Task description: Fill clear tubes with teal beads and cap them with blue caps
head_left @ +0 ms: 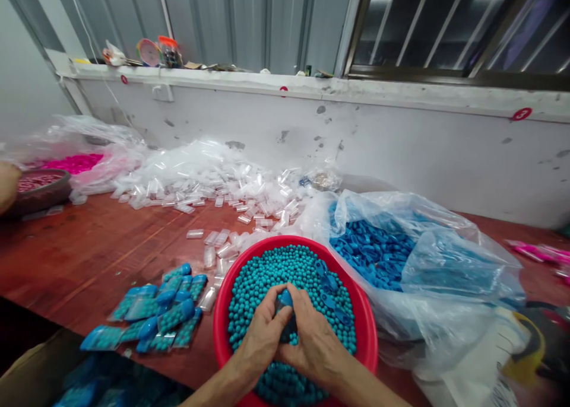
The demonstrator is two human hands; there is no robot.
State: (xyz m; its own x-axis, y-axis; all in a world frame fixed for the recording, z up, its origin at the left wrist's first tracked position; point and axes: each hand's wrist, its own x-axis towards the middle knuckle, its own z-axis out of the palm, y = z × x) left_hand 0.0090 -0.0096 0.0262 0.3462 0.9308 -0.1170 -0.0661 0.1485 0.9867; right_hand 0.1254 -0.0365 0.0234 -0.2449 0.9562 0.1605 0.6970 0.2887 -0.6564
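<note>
Over a red basin (221, 312) of teal beads (276, 264), both my hands come together around a small case with a blue cap (286, 299). My left hand (262, 330) pinches it with thumb and fingers, while my right hand (314, 339) closes on its other side. The fingers hide much of the case. A few loose blue caps (328, 283) lie on the beads at the basin's right. Left of the basin is a group of bead-filled cases with blue caps (176, 315). Transparent cases (209, 257) lie scattered just behind them.
An open plastic bag of blue caps (374, 247) stands to the right. Clear cases (191, 172) are heaped along the wall. At far left, another person's hand (6, 184) is by a brown bowl (47, 196). More filled cases (107, 383) lie below the table edge.
</note>
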